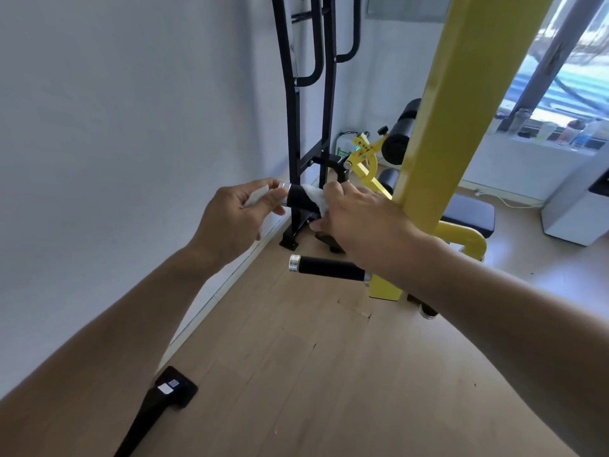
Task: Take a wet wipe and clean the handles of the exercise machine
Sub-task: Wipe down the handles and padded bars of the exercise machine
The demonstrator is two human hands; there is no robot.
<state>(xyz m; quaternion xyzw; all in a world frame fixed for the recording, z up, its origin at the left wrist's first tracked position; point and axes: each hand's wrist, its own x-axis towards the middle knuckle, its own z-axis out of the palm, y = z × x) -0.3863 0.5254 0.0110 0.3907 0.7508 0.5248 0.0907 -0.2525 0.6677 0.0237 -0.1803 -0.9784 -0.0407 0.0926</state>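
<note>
The right hand grips a white wipe against the upper handle, fingers curled over the top and thumb beneath. The wipe is crumpled, thin and soft-looking, and wraps the inner part of the handle, touching the black sleeve. The left hand holds the outer end of the same handle: its fingertips pinch the silver end cap, and a flat white piece, possibly another part of the wipe, lies between thumb and fingers. Both hands are closed on their loads.

The upper handle is a short horizontal cylinder with a matte black sleeve and a bright metal cap. A lower handle of the same form sits below, bare and untouched, with a ridged silver cap at its free end and a metal collar where it meets the yellow frame.

The frame is a square-section post with a glossy painted finish. Behind it stand a black padded seat, black foam rollers and a yellow perforated adjuster plate. A black tubular rack stands against the white wall. The floor is light wood-grain plank. A black foot with a white label lies at lower left.
</note>
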